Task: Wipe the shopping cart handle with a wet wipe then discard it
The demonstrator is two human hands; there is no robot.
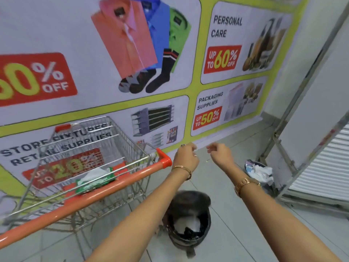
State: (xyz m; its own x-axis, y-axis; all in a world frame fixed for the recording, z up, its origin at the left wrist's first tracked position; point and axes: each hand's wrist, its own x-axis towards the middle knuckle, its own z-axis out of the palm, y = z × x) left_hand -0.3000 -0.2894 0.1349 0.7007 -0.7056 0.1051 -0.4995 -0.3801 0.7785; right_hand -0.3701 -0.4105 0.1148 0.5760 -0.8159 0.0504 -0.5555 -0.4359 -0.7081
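A wire shopping cart (90, 148) stands at the left with its orange handle (79, 203) running diagonally from lower left to upper right. A green and white wet wipe pack (95, 180) lies in the cart's child seat just behind the handle. My left hand (186, 155) and my right hand (220, 153) are raised side by side to the right of the handle's end, fingers loosely curled, nothing visible in either. Below them on the floor sits a black bin (188, 222) with white material inside.
A second bin (260, 174) full of white crumpled waste stands at the right by a metal frame (294, 103). A printed sale banner (151, 72) covers the wall behind the cart. Grey floor tiles (236, 233) lie between the bins.
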